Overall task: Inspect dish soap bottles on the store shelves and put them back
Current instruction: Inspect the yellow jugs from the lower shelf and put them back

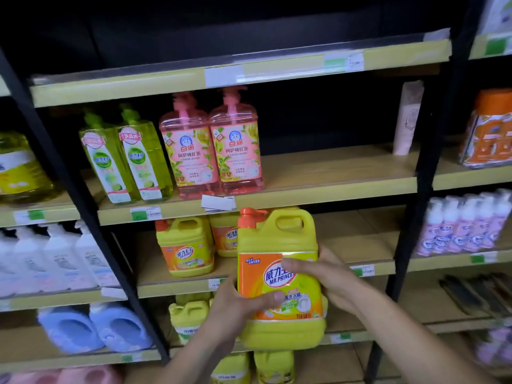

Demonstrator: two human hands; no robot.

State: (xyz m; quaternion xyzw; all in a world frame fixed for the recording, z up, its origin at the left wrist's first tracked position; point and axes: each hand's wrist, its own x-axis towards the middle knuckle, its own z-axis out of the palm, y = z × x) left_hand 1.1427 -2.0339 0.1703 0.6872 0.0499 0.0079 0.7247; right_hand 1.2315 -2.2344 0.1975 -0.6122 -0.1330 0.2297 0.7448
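I hold a big yellow dish soap jug [279, 242] with an orange pump and an orange "MR. PRINCE" label upright in front of the shelves. My left hand [238, 306] grips its lower left side, thumb across the label. My right hand [327, 275] grips the right side, its thumb lying over the label's middle. Two matching yellow jugs [185, 245] stand on the shelf [177, 286] just behind and to the left. One shelf up stand two pink pump bottles [210, 151] and two green bottles [124, 159].
Black uprights [432, 162] divide the shelving bays. More yellow jugs [188, 314] sit on the lower shelves. White bottles [55, 259] and blue jugs [91, 325] fill the left bay; pink bottles [465, 225] and an orange container [490, 128] the right bay. Bare board lies right of the pink bottles.
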